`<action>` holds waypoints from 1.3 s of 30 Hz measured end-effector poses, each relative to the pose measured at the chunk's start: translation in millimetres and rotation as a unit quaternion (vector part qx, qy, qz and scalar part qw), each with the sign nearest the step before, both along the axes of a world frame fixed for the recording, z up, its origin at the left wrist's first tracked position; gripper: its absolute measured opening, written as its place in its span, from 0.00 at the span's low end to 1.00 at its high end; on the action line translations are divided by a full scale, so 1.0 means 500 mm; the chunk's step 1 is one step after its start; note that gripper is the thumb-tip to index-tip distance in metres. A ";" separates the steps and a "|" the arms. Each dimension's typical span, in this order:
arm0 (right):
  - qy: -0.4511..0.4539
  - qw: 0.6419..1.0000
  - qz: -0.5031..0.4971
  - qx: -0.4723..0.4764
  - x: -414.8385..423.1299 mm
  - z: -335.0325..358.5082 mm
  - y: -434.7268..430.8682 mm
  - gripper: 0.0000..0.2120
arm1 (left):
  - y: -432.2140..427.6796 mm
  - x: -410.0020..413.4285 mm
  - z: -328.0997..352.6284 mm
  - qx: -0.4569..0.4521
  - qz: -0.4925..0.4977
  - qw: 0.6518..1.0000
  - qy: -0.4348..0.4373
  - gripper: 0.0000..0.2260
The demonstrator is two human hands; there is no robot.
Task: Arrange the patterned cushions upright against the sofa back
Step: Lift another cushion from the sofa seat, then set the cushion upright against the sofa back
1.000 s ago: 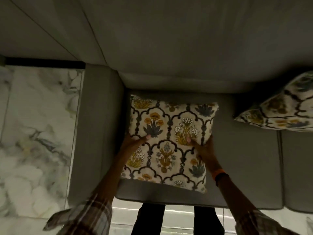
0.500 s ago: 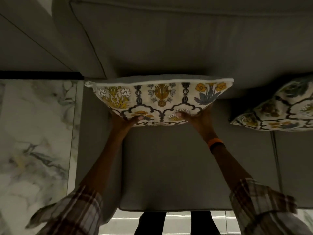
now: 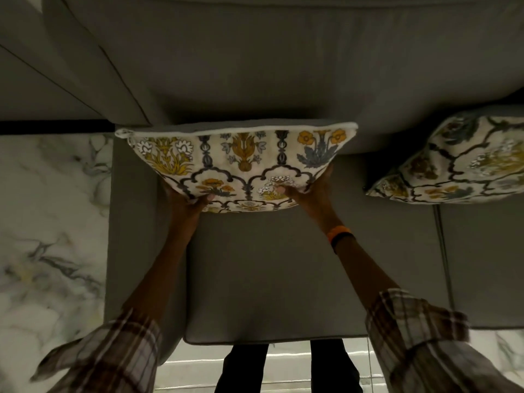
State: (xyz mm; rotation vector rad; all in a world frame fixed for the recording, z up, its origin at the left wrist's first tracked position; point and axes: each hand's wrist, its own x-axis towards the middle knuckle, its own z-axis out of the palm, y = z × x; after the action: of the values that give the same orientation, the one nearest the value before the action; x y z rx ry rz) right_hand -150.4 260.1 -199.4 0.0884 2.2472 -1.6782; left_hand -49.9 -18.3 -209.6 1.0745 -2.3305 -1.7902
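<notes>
The patterned cushion (image 3: 238, 165) is gripped at its lower edge by the left hand (image 3: 185, 201) and the right hand (image 3: 309, 192), and is held upright at the sofa back (image 3: 269, 66). A second cushion (image 3: 459, 163) is leaned nearby to the right, apart. Marble floor (image 3: 51, 222) is seen beyond the armrest (image 3: 130, 222).

single head-worn view, wide-angle, looking steeply down from above the sofa seat (image 3: 269, 273) toward the sofa back (image 3: 269, 66). close range; both forearms enter from the bottom edge. floor (image 3: 51, 222) visible at left. no second view to share.
</notes>
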 end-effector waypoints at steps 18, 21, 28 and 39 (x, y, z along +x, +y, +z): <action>-0.065 0.971 -0.177 0.146 0.005 0.000 0.702 0.49 | 0.800 -0.122 -0.008 -0.006 -0.247 0.967 -0.066 0.49; -0.014 0.956 -0.263 0.129 -0.097 0.015 0.863 0.55 | 0.878 -0.228 -0.010 0.053 -0.187 0.981 -0.003 0.55; 0.000 0.998 0.005 0.060 -0.311 0.037 1.015 0.49 | 0.985 -0.366 0.005 0.120 -0.188 0.973 0.059 0.48; 0.053 0.996 -0.061 0.038 -0.293 -0.010 1.037 0.51 | 1.004 -0.379 0.002 0.091 -0.167 0.975 0.111 0.53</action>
State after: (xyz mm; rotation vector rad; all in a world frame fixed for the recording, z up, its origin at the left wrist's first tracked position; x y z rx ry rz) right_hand -296.7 778.8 -204.4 0.1609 2.4285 -1.6951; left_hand -239.4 483.8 -208.6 0.4744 -2.3541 -2.1423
